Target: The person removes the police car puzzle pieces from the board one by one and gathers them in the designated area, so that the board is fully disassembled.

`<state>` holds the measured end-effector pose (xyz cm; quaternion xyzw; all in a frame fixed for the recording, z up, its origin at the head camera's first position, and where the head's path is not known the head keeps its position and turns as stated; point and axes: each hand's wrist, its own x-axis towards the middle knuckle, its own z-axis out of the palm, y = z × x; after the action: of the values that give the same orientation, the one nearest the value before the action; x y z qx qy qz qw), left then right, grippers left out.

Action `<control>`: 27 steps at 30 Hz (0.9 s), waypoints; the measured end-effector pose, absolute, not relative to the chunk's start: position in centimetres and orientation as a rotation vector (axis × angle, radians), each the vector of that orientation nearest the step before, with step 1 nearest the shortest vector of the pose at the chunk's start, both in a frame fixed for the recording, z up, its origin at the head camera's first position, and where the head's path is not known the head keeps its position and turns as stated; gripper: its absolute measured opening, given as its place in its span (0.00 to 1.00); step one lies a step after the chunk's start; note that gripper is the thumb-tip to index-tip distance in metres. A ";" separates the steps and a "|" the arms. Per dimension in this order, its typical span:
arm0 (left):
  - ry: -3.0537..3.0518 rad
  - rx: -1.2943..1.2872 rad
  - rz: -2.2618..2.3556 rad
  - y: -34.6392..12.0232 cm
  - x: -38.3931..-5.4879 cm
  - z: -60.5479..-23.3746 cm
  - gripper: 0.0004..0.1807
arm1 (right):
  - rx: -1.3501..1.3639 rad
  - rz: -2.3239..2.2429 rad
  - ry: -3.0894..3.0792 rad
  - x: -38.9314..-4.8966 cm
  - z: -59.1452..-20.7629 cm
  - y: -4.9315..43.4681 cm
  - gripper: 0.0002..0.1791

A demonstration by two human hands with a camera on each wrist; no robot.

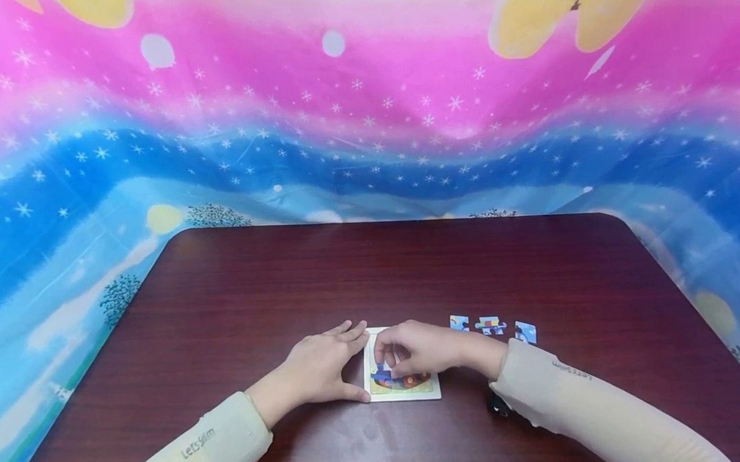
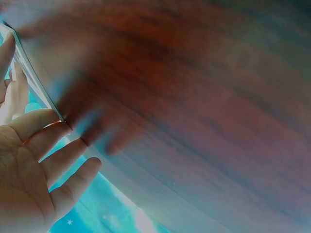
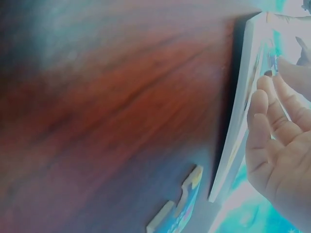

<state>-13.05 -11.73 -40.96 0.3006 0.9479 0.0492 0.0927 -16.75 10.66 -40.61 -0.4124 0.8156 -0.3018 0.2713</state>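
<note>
A small jigsaw board (image 1: 408,397) with a pale rim lies on the table near its front, part of a colourful picture showing inside. My left hand (image 1: 323,364) rests at the board's left edge, fingers spread, with the thumb by the near corner. Over the board, my right hand (image 1: 421,346) bends its fingers and pinches a blue puzzle piece (image 1: 382,376) at the left of the picture. The hand covers much of the board's upper right. In the right wrist view, the right hand's fingertips (image 3: 262,99) are close over the board's inside.
Behind the right forearm lie three loose puzzle pieces: a left one (image 1: 457,323), a middle one (image 1: 490,324) and a right one (image 1: 526,332) near the sleeve. The dark wooden table (image 1: 347,280) ends at a patterned cloth (image 1: 366,148) behind. A black object (image 1: 498,404) shows beneath the right wrist.
</note>
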 end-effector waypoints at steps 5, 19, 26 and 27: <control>2.813 0.896 0.148 -11.7 -13.0 -40.9 0.54 | -1.100 -0.870 2.164 -16.8 -40.7 10.6 0.09; 2.816 0.898 0.156 -11.8 -13.1 -41.0 0.55 | -1.087 -1.016 2.093 -16.6 -40.9 10.5 0.08; 2.815 0.889 0.157 -11.7 -13.1 -41.1 0.55 | -1.060 -1.038 2.107 -16.6 -41.0 10.6 0.07; 2.813 0.888 0.155 -11.7 -13.1 -41.1 0.55 | -1.058 -1.040 2.108 -16.5 -41.0 10.7 0.08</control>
<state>-13.11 -11.72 -41.05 0.2993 0.9481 0.0524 0.0935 -16.55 10.65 -41.03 -0.3941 0.7855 -0.3877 0.2782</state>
